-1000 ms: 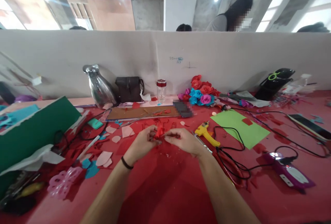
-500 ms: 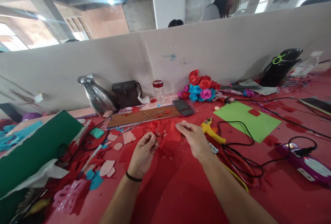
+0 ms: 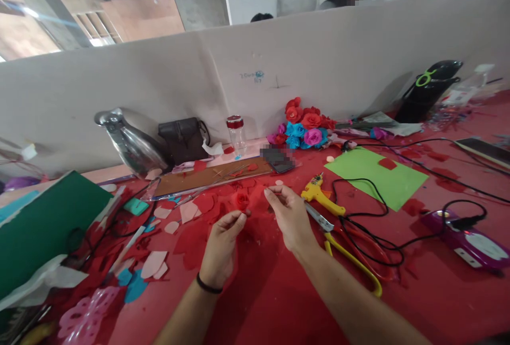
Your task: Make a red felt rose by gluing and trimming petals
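The left hand point(image 3: 223, 249) pinches the base of a red paper flower point(image 3: 240, 201), which sits just above the fingertips, between the two hands and nearer the left. The right hand point(image 3: 290, 216) is apart from it, thumb and fingertips together at a red petal point(image 3: 260, 196). Both hands are over the red desk point(image 3: 263, 297).

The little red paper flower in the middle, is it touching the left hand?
Touching. The head view shows the red paper flower pinched at its bottom between the thumb and finger of the left hand.
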`<state>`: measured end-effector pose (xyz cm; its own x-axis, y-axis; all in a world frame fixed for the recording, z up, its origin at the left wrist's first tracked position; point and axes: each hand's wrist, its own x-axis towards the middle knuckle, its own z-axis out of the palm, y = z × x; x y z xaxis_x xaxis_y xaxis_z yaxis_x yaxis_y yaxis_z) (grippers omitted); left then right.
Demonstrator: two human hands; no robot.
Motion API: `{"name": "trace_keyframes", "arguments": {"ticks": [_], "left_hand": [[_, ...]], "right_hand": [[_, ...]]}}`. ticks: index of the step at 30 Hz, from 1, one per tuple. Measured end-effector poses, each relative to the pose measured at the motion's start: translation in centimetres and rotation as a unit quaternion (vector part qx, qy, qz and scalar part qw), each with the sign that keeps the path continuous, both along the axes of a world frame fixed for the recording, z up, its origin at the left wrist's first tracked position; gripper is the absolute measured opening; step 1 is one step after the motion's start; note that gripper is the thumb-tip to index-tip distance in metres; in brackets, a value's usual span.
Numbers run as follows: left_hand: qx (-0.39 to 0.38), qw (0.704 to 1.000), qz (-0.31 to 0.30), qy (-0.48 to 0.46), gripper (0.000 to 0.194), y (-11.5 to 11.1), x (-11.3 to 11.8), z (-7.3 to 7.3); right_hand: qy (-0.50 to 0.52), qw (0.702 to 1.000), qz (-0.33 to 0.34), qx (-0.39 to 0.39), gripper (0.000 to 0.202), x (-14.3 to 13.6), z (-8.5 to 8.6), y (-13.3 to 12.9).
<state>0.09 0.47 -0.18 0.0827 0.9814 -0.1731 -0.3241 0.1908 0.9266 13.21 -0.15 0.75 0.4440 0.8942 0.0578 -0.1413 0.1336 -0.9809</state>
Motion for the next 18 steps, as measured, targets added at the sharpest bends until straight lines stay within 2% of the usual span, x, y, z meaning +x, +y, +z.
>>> {"name": "trace_keyframes", "arguments": {"ticks": [8, 18], "left_hand": [[0.020, 0.996, 0.008, 0.083, 0.019, 0.04, -0.11, -0.12], [0.019, 0.995, -0.002, 0.099, 0.020, -0.13, 0.09, -0.13]], "right_hand": [[-0.056, 0.998, 0.006, 0.009, 0.025, -0.16, 0.30, -0.45], [-0.079, 0.997, 0.005, 0.026, 0.021, -0.35, 0.69, -0.81]]}}
